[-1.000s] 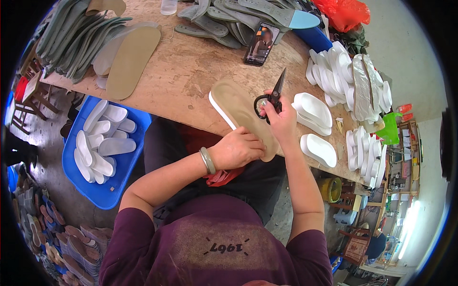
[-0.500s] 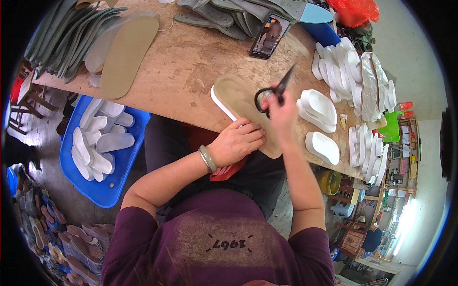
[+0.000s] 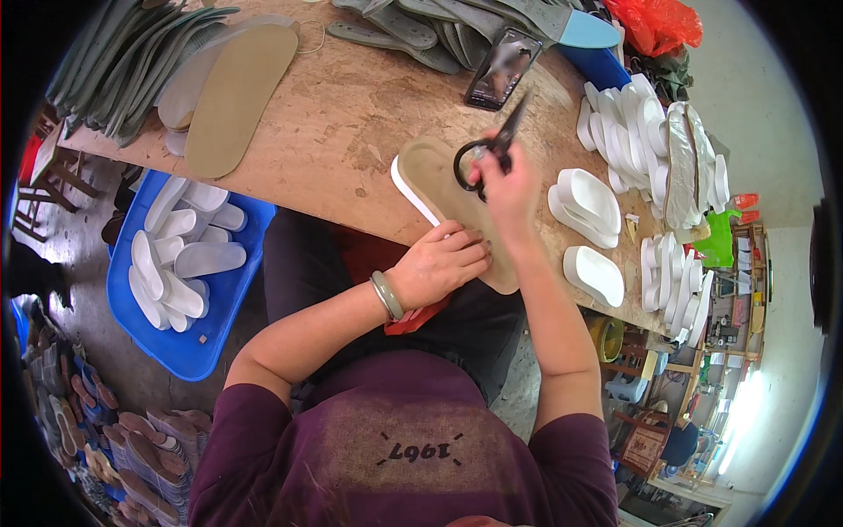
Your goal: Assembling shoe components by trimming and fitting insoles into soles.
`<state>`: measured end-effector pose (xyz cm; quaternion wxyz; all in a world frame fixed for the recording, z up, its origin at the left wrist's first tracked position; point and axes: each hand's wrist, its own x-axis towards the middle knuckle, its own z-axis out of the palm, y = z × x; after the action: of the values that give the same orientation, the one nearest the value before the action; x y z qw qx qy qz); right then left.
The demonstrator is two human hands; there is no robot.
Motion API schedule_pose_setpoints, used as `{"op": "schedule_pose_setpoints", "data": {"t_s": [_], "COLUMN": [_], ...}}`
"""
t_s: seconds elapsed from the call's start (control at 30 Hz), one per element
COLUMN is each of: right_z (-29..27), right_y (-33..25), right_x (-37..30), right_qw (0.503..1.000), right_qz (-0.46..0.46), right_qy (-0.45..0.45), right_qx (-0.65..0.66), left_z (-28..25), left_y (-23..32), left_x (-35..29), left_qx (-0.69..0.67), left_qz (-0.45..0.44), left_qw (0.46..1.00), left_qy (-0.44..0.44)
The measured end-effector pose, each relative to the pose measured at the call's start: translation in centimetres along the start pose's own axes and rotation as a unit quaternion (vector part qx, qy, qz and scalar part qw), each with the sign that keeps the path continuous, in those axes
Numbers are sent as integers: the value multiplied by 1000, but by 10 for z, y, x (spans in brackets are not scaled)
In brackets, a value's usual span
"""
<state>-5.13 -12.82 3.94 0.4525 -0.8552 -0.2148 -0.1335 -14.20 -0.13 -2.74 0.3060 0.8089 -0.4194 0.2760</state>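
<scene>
A white shoe sole with a tan insole sheet (image 3: 430,164) over its top lies at the table's near edge. My left hand (image 3: 445,261), with a pale bangle at the wrist, holds it by the near half, fingers closed across the insole. My right hand (image 3: 509,189) is closed round black-handled scissors (image 3: 503,145) above the sole's right side. Their dark blades point up and away from me, and the handle loops face the sole. My right hand covers part of the insole's edge.
Several white soles (image 3: 590,204) stand to the right, more in piles behind. A phone (image 3: 503,68) leans near grey insoles (image 3: 413,35) at the back. Tan sheets (image 3: 241,101) lie left; a blue tub (image 3: 189,356) of white soles sits below the table.
My right hand has moved a little left and away from me with the scissors, which now hang more over the sole. My left hand stays on the sole almost unmoved.
</scene>
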Motion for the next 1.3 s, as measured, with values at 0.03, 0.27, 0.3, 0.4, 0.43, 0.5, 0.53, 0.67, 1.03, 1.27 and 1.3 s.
{"op": "schedule_pose_setpoints", "data": {"t_s": [0.03,0.27,0.3,0.4,0.43,0.5,0.53,0.67,1.03,1.27,1.3], "right_z": [-2,-9,-7,0,2,4,4,8,8,26,27], "right_y": [2,-12,-12,-13,-17,-17,-16,-4,-29,-11,-10], "right_x": [6,-3,-2,0,-1,-3,-4,4,5,12,14], "right_qw": [967,992,993,936,927,919,932,994,914,945,945], "right_qz": [181,89,88,-269,-288,-305,-282,108,-316,-285,-285], "right_qy": [37,-38,-34,-144,-150,-157,-128,-29,-205,-60,-61], "right_qx": [176,76,74,-174,-185,-197,-191,8,-149,-151,-147], "left_z": [2,-19,-18,-8,-6,-3,-3,-6,3,3,2], "left_y": [0,2,1,-3,-3,-4,-3,-4,-7,-7,-6], "left_x": [0,11,9,0,-2,-2,-2,1,-12,-7,-8], "left_qx": [0,-10,-11,55,53,64,61,120,113,109,102], "left_qz": [-3,-40,-36,-52,-52,-46,-45,-27,-16,-21,-28], "left_qw": [1000,999,999,997,997,997,997,992,992,994,994], "left_qy": [1,-4,-3,-9,-11,-1,-2,-31,-45,-12,-14]}}
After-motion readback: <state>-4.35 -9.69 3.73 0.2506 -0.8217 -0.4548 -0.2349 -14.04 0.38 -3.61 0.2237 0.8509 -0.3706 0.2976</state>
